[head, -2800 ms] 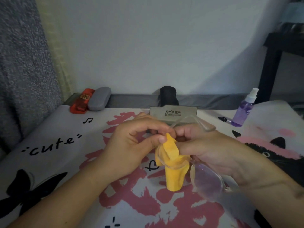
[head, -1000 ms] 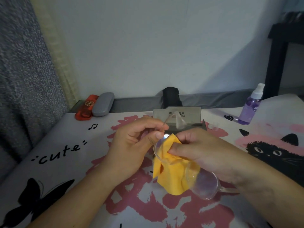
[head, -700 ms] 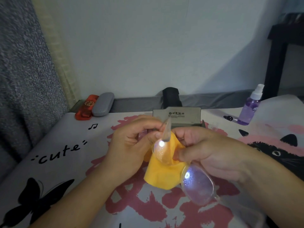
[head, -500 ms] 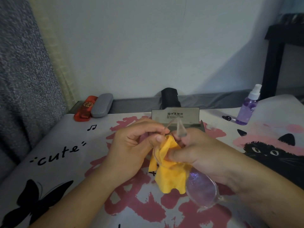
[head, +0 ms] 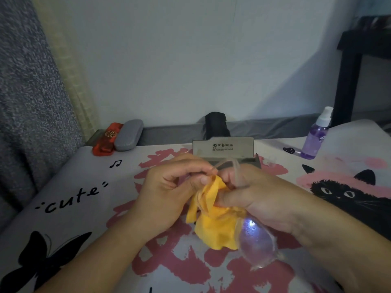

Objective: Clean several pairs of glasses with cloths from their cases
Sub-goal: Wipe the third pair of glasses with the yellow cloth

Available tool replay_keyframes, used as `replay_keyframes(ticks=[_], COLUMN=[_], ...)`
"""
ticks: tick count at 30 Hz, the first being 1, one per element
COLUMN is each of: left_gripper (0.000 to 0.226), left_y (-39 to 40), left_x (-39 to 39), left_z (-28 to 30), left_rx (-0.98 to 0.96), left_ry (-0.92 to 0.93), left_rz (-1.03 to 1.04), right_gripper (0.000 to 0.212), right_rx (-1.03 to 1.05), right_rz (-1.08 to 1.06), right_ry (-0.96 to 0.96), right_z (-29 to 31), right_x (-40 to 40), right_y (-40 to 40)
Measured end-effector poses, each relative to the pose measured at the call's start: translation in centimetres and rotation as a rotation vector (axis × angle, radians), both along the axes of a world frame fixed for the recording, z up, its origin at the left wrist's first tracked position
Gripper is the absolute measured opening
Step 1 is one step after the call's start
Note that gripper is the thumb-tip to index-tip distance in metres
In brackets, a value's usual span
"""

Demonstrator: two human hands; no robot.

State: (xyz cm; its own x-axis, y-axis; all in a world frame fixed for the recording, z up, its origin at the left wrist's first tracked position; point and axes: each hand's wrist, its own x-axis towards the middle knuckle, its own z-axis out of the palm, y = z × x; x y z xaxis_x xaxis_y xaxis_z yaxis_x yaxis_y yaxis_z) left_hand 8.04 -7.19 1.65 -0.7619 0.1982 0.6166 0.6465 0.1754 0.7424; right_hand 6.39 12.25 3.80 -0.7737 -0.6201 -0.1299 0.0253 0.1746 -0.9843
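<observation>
Clear-framed glasses (head: pixel 257 246) hang between my hands above the printed table cover. My left hand (head: pixel 167 193) pinches the frame's far corner by the temple. My right hand (head: pixel 258 199) presses a yellow cloth (head: pixel 213 225) around the upper lens, which the cloth hides. The lower lens is bare and catches a bright glint. One clear temple (head: pixel 237 172) sticks up between my thumbs. Behind my hands an open grey case (head: pixel 223 147) stands with its lid up.
A red case (head: pixel 106 139) and a closed grey case (head: pixel 128 135) lie at the back left. A black object (head: pixel 215 125) stands by the wall. A purple spray bottle (head: pixel 314 136) is at the back right. A dark table leg (head: pixel 347 85) rises beyond it.
My right hand keeps rubbing the cloth over the upper lens while the glasses turn in my grip; the cloth hangs more bunched and the lower lens now shows a glint.
</observation>
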Motion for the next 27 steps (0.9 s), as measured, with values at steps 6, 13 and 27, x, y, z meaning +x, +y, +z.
replay_keyframes(ticks=[6,13,27], left_gripper=[0.016,0.012,0.01], left_y=[0.2,0.0,-0.1], left_x=[-0.3,-0.3,-0.5], left_z=[0.1,-0.5,-0.4], left_rx=[0.087,-0.002,0.123], left_ry=[-0.081,-0.038,-0.184], left_rz=[0.01,0.019,-0.01], right_gripper=[0.015,0.013,0.012], right_rx=[-0.01,-0.114,-0.132], right_rz=[-0.075,-0.016,-0.084], right_ry=[0.02,-0.001,-0.159], right_z=[0.0,-0.4,-0.7], right_x=[0.2,0.0,0.1], right_y=[-0.5,-0.5,-0.7])
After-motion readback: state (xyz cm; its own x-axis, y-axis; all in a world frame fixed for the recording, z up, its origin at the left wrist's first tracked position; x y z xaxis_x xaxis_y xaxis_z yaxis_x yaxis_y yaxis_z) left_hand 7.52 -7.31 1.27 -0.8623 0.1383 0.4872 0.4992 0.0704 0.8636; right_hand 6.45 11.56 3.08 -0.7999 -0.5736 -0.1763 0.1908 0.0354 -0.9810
